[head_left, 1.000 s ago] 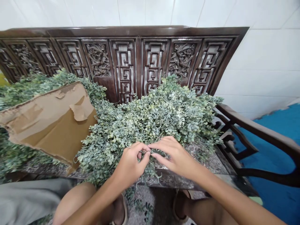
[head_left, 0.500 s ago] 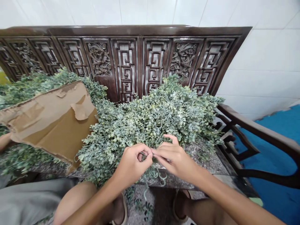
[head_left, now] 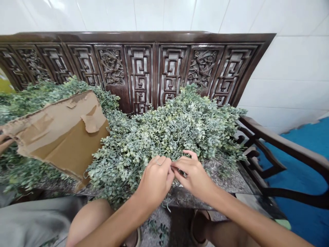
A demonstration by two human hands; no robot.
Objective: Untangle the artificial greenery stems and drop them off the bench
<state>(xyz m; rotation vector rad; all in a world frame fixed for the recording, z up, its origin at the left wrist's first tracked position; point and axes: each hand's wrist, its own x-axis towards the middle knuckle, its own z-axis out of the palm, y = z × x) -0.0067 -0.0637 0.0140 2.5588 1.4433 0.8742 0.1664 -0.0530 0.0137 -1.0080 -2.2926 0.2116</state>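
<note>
Head camera looks forward and down, apparently close above both hands (head_left: 156,181).

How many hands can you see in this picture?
3. The person's left hand and right hand meet in the leafy greenery at the front; another person's hand shows at the far left edge, beside torn cardboard. Others could be out of view.

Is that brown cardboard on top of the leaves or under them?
On top: the torn cardboard sheet lies over the leafy greenery, and no leaves cover its face.
</note>
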